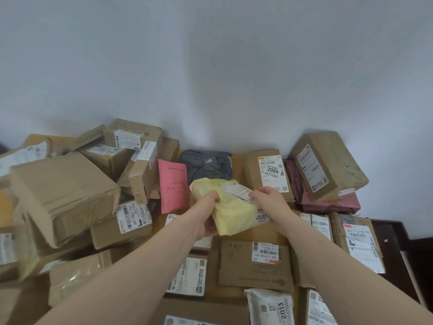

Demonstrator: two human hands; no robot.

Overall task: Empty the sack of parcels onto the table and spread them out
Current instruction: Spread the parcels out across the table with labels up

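A soft yellow parcel [234,208] with a white label is held above the middle of the table. My left hand [207,214] grips its left side from below. My right hand [269,195] pinches its right edge at the label. Around it lie many parcels: a pink envelope [173,185], a dark grey bag [207,166], a brown box marked 2004 [269,175] and a flat cardboard mailer [255,266]. No sack is in view.
A tall heap of cardboard boxes [65,195] fills the left side. A tilted box [328,165] rests on a maroon bag [328,202] at the back right. The wooden table's right edge [412,277] borders dark floor. A white wall [210,66] stands behind.
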